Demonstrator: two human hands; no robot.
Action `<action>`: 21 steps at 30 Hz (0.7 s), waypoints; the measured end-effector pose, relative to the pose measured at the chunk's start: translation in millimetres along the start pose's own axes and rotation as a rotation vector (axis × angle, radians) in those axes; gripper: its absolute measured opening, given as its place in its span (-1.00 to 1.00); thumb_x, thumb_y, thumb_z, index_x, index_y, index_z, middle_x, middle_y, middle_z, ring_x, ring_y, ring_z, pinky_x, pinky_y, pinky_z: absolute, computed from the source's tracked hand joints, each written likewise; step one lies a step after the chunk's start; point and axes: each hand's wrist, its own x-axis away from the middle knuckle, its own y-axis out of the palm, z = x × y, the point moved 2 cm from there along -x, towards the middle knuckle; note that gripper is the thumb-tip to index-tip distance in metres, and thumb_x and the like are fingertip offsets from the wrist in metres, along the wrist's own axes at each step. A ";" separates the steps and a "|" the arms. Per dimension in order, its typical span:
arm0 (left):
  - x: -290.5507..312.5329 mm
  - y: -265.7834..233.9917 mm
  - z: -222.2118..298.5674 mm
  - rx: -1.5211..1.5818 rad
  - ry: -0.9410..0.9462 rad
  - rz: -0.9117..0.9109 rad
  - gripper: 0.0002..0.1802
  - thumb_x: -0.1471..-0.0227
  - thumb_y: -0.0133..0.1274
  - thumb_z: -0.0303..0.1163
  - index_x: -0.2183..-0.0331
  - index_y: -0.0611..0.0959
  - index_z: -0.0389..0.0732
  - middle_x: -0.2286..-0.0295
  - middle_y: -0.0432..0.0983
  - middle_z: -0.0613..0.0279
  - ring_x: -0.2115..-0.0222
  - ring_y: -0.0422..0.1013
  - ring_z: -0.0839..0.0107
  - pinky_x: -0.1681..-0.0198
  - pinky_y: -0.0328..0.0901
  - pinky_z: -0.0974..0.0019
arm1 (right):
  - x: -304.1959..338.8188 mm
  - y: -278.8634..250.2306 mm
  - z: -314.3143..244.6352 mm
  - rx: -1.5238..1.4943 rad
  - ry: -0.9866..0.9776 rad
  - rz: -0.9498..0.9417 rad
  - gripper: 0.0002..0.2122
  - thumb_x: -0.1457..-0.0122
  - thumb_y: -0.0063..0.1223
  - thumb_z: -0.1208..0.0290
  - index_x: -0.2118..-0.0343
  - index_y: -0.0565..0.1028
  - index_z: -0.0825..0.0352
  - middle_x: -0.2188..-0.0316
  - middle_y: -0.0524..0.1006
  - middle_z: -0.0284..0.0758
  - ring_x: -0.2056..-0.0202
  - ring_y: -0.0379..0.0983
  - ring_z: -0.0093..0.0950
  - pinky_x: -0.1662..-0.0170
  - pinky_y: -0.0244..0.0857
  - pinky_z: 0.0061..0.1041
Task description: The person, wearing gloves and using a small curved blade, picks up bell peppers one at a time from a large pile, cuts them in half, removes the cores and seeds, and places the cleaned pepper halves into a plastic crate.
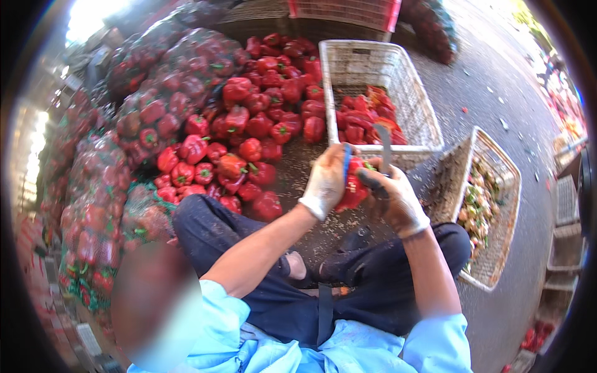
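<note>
My left hand [324, 179], in a whitish glove with blue at the fingers, is closed round a red bell pepper [352, 192]. A bit of green shows at the top of the pepper. My right hand [398, 200], in a dirty glove with dark fingertips, grips a knife [385, 144] whose blade points up and away from me. Both hands are close together above my crossed legs, with the pepper between them. Just beyond them, a white plastic crate [418, 102] holds red pepper pieces [367, 116].
Whole red peppers [258, 118] lie heaped to the left, beside filled mesh sacks [93, 217]. A tilted white crate [509, 227] at right holds pale and green pepper scraps [479, 202]. A red crate [345, 12] stands at the far side; more crates [566, 239] line the right edge.
</note>
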 end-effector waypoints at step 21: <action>-35.1 18.9 -22.3 -0.404 0.501 -0.024 -0.72 -0.51 -0.03 -0.33 0.23 0.67 -0.28 0.43 0.52 0.40 0.33 0.37 0.59 0.26 0.37 0.36 | 0.0 -22.5 2.1 -0.113 0.151 -0.002 -0.72 -0.34 0.32 0.20 0.04 0.56 0.23 0.47 0.60 -0.47 0.60 0.47 -0.61 0.64 0.31 -0.56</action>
